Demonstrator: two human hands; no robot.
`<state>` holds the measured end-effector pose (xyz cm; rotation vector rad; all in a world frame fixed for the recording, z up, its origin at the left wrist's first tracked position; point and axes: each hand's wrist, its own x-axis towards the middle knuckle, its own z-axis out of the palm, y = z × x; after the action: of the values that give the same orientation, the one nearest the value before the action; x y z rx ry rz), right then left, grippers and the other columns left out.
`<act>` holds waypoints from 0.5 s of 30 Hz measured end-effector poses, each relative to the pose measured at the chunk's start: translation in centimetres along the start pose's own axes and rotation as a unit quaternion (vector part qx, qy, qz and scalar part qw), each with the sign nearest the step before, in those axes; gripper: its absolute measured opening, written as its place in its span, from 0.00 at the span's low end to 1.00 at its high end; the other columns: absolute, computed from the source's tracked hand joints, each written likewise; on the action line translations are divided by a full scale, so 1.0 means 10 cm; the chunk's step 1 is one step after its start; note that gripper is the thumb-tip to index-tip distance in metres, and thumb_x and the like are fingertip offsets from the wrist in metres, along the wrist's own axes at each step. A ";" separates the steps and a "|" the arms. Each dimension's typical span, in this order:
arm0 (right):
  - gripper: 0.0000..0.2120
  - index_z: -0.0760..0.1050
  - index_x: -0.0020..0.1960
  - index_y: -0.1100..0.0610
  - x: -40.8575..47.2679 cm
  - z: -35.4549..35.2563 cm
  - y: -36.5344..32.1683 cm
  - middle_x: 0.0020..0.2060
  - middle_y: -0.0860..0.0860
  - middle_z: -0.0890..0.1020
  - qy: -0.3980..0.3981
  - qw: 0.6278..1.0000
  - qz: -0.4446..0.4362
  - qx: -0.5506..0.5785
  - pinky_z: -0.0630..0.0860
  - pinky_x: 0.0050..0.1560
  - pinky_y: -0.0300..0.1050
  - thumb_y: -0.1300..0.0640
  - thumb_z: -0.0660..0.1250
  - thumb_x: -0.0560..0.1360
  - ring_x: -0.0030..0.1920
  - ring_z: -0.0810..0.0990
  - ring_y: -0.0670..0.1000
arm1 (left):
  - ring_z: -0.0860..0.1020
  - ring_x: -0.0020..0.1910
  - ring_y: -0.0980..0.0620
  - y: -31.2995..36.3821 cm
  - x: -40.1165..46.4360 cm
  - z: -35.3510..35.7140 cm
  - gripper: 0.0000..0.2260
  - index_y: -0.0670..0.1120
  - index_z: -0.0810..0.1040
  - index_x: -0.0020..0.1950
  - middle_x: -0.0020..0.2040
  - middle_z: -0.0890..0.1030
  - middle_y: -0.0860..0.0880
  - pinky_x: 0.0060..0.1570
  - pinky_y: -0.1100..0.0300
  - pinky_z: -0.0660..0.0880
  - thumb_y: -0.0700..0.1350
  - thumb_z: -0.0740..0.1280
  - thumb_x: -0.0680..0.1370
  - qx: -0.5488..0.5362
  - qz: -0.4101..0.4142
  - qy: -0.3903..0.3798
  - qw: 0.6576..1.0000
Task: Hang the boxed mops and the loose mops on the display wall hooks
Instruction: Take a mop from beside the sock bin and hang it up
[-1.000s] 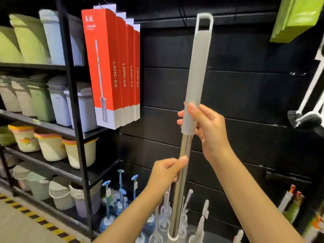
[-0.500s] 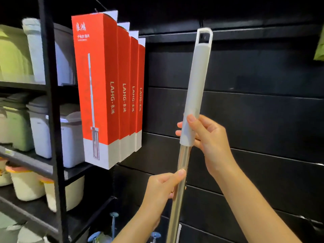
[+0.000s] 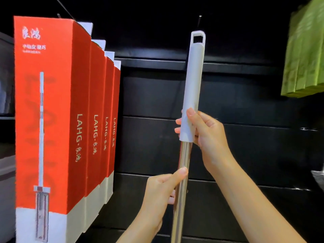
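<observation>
I hold a loose mop [image 3: 193, 81] upright in front of the black slat wall [image 3: 245, 106]. Its white grip ends in a hanging loop at the top, and a shiny metal pole runs down out of view. My right hand [image 3: 205, 132] grips the lower end of the white grip. My left hand [image 3: 163, 192] is closed around the metal pole below it. A thin wall hook [image 3: 199, 19] shows just above the loop, apart from it. Several red and white boxed mops [image 3: 52, 120] hang in a row at the left.
Green packaged goods [image 3: 305, 55] hang at the upper right. Pale bins on a rack edge [image 3: 5, 181] sit at the far left behind the boxes. Another item's edge [image 3: 318, 178] pokes in at the right.
The view has tilted up and moved closer to the wall, so the floor items and shelves dropped out of sight. The mop stays upright in both hands, its loop now near the hook.
</observation>
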<state>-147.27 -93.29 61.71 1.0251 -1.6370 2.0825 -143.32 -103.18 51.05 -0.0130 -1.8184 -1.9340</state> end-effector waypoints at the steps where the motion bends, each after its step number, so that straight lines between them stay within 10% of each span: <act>1: 0.15 0.79 0.55 0.55 0.07 0.01 -0.01 0.44 0.50 0.85 0.005 1.000 -0.008 -0.005 0.81 0.39 0.38 0.47 0.65 0.74 0.41 0.85 0.49 | 0.79 0.34 0.49 0.03 0.08 0.00 0.44 0.29 0.77 0.46 0.37 0.78 0.42 0.37 0.63 0.79 0.71 0.71 0.57 0.001 0.007 -0.009 1.000; 15: 0.15 0.79 0.54 0.57 0.95 0.01 -0.28 0.45 0.53 0.85 0.022 0.998 -0.065 -0.017 0.82 0.42 0.40 0.47 0.63 0.77 0.39 0.84 0.49 | 0.80 0.34 0.51 0.58 0.86 0.24 0.34 0.33 0.81 0.45 0.25 0.76 0.51 0.34 0.63 0.77 0.66 0.69 0.62 -0.017 0.067 -0.032 0.997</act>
<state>-152.11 -94.37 70.23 1.0373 -1.5355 1.9737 -149.64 -103.76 59.62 -0.2052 -1.7764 -1.8903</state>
